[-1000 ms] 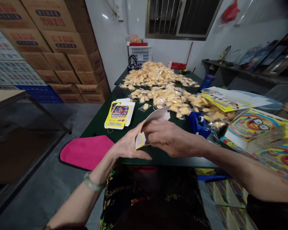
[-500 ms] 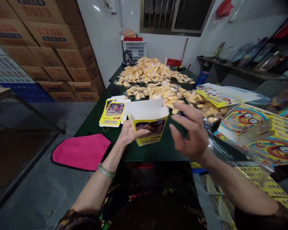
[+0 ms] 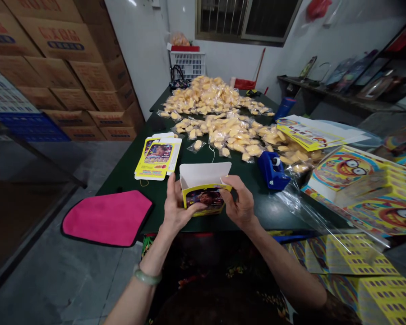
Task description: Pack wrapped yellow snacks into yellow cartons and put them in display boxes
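A small yellow box (image 3: 205,198) with a dark picture on its front stands upright near the front edge of the green table, its white flap raised at the back. My left hand (image 3: 177,205) grips its left side, thumb across the front. At the upper right corner, my right hand (image 3: 239,198) pinches the rim between thumb and fingers. Left of the box lie flat yellow cartons (image 3: 157,158). Beyond it spreads a large heap of clear-wrapped yellow pieces (image 3: 219,97).
A blue tape dispenser (image 3: 273,171) sits right of my hands. Printed display boxes (image 3: 348,169) and clear plastic film (image 3: 301,203) lie further right. A pink cloth-like piece (image 3: 106,219) juts out at the left table edge. Brown cartons (image 3: 59,38) are stacked back left.
The box has come down and closer to me. My right hand, apart from it before, has moved left and taken hold of its rim. The tape dispenser now shows.
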Action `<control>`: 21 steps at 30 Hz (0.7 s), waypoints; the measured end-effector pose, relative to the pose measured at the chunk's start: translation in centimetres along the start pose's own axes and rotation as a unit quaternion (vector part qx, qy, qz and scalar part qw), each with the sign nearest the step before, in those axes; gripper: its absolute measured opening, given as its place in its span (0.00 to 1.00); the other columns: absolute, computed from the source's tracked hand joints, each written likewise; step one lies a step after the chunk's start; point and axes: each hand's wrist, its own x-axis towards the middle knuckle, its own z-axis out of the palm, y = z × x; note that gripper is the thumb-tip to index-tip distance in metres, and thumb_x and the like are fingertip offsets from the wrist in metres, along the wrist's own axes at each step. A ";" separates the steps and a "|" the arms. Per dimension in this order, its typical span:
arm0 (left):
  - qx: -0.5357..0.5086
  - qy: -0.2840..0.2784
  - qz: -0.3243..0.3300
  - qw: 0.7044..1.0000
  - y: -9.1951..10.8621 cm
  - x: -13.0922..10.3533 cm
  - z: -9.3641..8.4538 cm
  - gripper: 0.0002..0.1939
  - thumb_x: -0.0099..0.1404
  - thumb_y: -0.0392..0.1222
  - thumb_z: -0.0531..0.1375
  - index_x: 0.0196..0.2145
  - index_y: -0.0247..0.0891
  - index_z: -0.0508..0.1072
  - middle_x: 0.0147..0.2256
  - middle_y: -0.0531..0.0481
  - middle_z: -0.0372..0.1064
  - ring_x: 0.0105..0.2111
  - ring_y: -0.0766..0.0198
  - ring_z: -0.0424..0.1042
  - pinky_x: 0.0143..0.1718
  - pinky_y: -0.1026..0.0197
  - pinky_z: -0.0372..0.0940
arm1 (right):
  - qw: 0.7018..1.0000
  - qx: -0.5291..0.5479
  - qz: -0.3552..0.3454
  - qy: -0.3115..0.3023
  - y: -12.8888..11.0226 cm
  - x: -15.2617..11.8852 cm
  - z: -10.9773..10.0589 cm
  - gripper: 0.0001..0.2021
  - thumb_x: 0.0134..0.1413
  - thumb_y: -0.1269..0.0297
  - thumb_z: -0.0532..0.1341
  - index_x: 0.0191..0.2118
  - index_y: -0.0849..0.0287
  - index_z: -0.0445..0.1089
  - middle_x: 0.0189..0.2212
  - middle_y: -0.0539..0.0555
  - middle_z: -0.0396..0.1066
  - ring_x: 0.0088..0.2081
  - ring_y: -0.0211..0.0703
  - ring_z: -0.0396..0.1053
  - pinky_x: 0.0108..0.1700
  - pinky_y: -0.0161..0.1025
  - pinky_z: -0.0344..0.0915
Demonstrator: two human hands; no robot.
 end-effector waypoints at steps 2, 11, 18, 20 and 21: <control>0.053 0.009 0.043 0.998 -0.5 -0.5 -0.3 0.48 0.51 0.62 0.65 0.63 0.43 0.49 0.51 0.39 0.67 0.46 0.54 0.73 0.44 0.55 0.71 | 1.000 -0.013 -0.016 -0.017 0.0 0.4 -0.3 0.12 0.59 0.67 0.55 0.48 0.50 0.61 0.39 0.55 0.71 0.40 0.46 0.71 0.42 0.45 0.70; 0.006 0.099 0.166 0.981 1.9 0.9 -1.5 0.08 0.65 0.45 0.57 0.37 0.39 0.73 0.35 0.50 0.73 0.35 0.66 0.73 0.35 0.64 0.67 | 0.998 0.056 0.000 -0.004 -1.3 -0.2 0.7 0.08 0.60 0.68 0.53 0.44 0.55 0.66 0.41 0.58 0.69 0.41 0.43 0.69 0.40 0.41 0.68; -0.229 0.097 0.002 0.969 2.7 2.0 -1.4 0.13 0.60 0.42 0.62 0.44 0.44 0.70 0.35 0.52 0.73 0.31 0.68 0.72 0.32 0.67 0.66 | 0.914 0.324 0.239 -0.052 -1.7 1.5 0.0 0.16 0.58 0.65 0.59 0.52 0.52 0.59 0.36 0.51 0.68 0.37 0.38 0.68 0.39 0.37 0.68; -0.255 0.042 -0.031 0.965 3.0 2.4 -1.7 0.16 0.58 0.42 0.63 0.45 0.43 0.70 0.34 0.51 0.74 0.30 0.67 0.73 0.30 0.67 0.66 | 0.893 0.355 0.245 -0.125 -1.2 1.9 -0.5 0.17 0.57 0.64 0.59 0.53 0.52 0.61 0.38 0.52 0.68 0.40 0.39 0.67 0.42 0.38 0.68; -0.253 0.027 -0.037 0.966 3.1 2.6 -1.9 0.14 0.58 0.41 0.63 0.43 0.42 0.71 0.33 0.51 0.74 0.30 0.67 0.74 0.30 0.66 0.66 | 0.894 0.352 0.238 -0.143 -1.0 2.0 -0.7 0.15 0.58 0.65 0.59 0.51 0.53 0.63 0.38 0.52 0.67 0.41 0.39 0.67 0.41 0.38 0.68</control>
